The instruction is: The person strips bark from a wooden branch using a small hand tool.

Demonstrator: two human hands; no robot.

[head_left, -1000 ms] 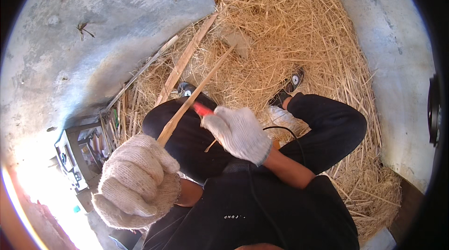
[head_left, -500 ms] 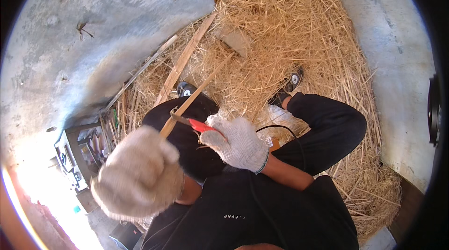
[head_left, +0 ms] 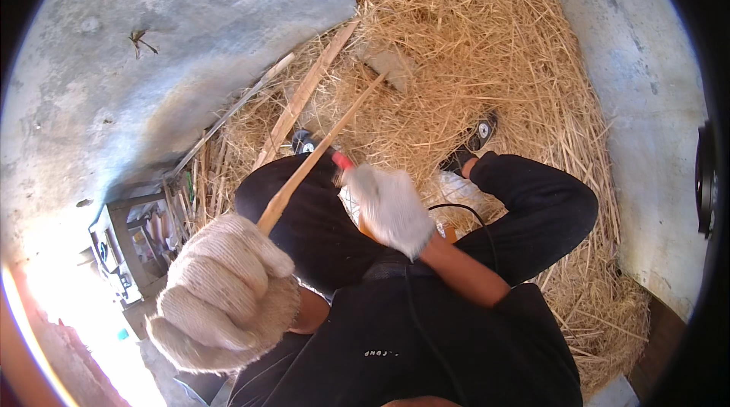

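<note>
My left hand (head_left: 224, 297), in a cream knitted work glove, is wrapped round the lower end of a wooden stick (head_left: 313, 160). The pale stick slants up and away to the right, narrowing toward its far tip over the straw. My right hand (head_left: 394, 205), in a similar glove and blurred, is closed on a red-handled knife (head_left: 342, 161). Only a bit of the red handle shows clearly; the blade is hard to make out. The knife is beside the stick, to its right, above my bent legs (head_left: 312, 217).
Shavings-like straw (head_left: 487, 42) covers the floor ahead and to the right. A flat wooden board (head_left: 308, 91) and a thinner strip (head_left: 236, 106) lie along the grey wall (head_left: 190, 11). At the left stands a small shelf (head_left: 133, 236) with items. A black cable (head_left: 468, 209) curves by my right leg.
My right hand has moved up and right with the knife, off the stick's side where the blade lay before. My left hand keeps its grip, with the stick little changed.
</note>
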